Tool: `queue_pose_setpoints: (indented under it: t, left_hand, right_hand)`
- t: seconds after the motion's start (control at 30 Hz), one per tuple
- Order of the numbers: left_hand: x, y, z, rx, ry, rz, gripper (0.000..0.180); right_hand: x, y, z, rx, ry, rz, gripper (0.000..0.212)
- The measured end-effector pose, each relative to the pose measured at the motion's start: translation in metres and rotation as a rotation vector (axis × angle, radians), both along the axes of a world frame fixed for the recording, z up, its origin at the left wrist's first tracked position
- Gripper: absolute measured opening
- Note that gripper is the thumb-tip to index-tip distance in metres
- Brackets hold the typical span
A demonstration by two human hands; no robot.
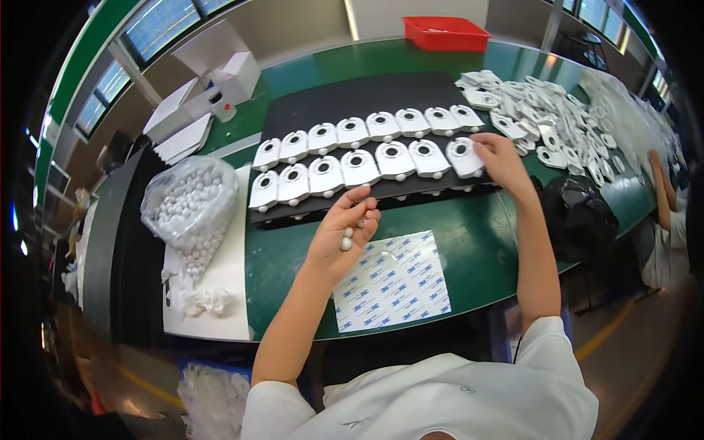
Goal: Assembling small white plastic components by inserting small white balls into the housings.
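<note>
Head view: right fingers point(481, 139) clamp a white part point(460, 163).
Left fingers point(355, 196) cup balls point(347, 240); rows point(357, 170) beyond look set, rightward pile point(544, 117) seems left.

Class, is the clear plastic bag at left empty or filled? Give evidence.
Filled, at least largely: many white balls show inside the clear plastic bag.

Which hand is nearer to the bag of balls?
Left: the left hand is right of the bag; the right hand is much farther right, at a white part.
</note>
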State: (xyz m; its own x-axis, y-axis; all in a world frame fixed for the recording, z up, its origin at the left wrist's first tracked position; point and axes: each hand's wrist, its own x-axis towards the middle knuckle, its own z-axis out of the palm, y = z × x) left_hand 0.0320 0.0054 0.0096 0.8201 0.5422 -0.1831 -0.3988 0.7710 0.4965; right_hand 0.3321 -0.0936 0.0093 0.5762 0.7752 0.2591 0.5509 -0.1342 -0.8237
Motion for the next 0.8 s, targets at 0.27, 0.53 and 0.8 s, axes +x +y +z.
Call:
queue_pose_setpoints:
  t: [0.27, 0.53, 0.8]
  left_hand:
    - [-0.005, -0.002, 0.000, 0.022, -0.028, 0.059, 0.039]
    - [0.004, -0.009, 0.013, 0.082, 0.066, 0.008, 0.021]
    - [-0.005, 0.001, -0.005, 0.172, 0.017, -0.078, 0.035]
  right_hand:
    - [-0.016, 0.005, 0.005, 0.066, -0.216, -0.166, 0.029]
    - [0.083, -0.008, 0.026, -0.120, -0.568, -0.463, 0.026]
    - [0.122, 0.005, 0.019, -0.556, -0.732, -0.317, 0.046]
